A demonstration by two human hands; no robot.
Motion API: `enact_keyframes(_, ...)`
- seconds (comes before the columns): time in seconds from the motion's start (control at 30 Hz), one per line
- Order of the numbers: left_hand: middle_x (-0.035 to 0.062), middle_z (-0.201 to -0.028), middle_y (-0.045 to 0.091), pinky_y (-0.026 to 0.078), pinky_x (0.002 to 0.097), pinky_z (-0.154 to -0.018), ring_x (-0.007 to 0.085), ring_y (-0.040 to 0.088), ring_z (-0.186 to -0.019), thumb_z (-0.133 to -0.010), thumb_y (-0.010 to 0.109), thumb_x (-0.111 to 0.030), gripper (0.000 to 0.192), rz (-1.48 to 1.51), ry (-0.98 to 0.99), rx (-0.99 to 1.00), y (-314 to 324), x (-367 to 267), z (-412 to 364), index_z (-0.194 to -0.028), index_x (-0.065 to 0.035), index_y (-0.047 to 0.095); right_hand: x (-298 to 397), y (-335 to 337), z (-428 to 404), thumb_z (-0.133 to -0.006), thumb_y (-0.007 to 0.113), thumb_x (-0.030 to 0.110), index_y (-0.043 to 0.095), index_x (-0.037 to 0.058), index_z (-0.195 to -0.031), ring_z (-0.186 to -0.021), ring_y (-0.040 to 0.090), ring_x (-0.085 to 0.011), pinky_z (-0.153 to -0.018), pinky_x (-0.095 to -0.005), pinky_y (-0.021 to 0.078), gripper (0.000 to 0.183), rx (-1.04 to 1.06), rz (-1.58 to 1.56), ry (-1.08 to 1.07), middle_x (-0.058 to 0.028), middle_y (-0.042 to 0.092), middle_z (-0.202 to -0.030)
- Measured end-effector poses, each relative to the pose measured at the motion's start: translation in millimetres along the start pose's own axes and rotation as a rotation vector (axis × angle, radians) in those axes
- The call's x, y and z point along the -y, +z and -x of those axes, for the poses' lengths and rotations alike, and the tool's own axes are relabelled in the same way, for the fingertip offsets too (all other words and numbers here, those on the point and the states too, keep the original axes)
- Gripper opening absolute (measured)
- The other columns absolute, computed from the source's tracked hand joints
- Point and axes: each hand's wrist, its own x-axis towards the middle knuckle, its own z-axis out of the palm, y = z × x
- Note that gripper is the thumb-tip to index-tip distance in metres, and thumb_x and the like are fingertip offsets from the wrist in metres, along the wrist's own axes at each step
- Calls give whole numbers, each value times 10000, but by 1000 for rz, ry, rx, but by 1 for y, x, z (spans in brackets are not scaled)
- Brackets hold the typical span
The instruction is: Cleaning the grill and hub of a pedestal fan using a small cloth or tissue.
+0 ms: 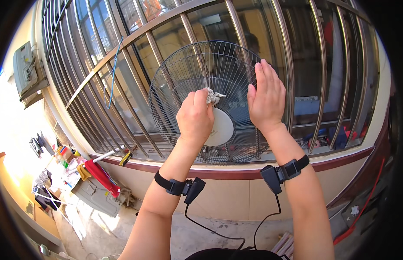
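Observation:
A round black wire fan guard (175, 78) stands upright on the window ledge, against the metal window bars. At its centre is a white oval-looking badge (222, 128) with small writing. My left hand (195, 117) grips a crumpled whitish cloth (215, 96) just above the badge, over the guard's wires. My right hand (268, 92) is flat at the guard's right rim, fingers pointing up and thumb apart, holding nothing. Whether its palm presses on the rim is hidden. Both wrists wear black straps with small devices and cables.
Metal bars (289, 65) cover the window. A blue cord (114, 74) hangs from them. On the lower left, a red cloth (99, 175) hangs near a white pole (107, 154) and an outdoor unit (97, 198). A red cord (367, 208) runs down the right side.

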Motion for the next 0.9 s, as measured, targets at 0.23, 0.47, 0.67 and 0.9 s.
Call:
enact_keyframes(0.23, -26, -907, 657, 482, 232, -700, 50, 574, -788, -933, 596, -43, 192, 694, -328, 358, -36, -5, -39, -1118, -20, 643, -5, -3, 3, -886, 587, 215, 456, 36, -1386, -1297, 461, -310, -1053, -438, 360, 548, -4, 22, 6, -153, 476, -1421)
enact_keyframes(0.47, 44, -958, 656, 489, 270, -744, 122, 607, -866, -980, 565, -136, 207, 844, -36, 409, -21, -2, -76, -1140, -24, 634, -6, 1, 4, -876, 601, 208, 471, 40, -1374, -1301, 457, -313, -1059, -440, 356, 542, -11, -18, 12, -156, 466, -1432)
enact_keyframes(0.67, 110, -787, 606, 478, 378, -688, 301, 594, -767, -825, 713, -133, 151, 375, 391, -104, 16, 23, -89, -925, -31, 664, -6, 0, 2, -865, 628, 247, 495, 46, -1344, -1258, 480, -327, -1042, -444, 361, 536, -89, -38, -55, -155, 490, -1402)
enact_keyframes(0.9, 55, -751, 620, 438, 375, -681, 263, 566, -744, -797, 742, -217, 157, 380, 400, -80, 23, 15, -88, -775, -67, 700, -3, -20, -6, -812, 710, 330, 569, 61, -1252, -1165, 488, -338, -1000, -452, 349, 535, -44, -175, -144, -129, 535, -1262)
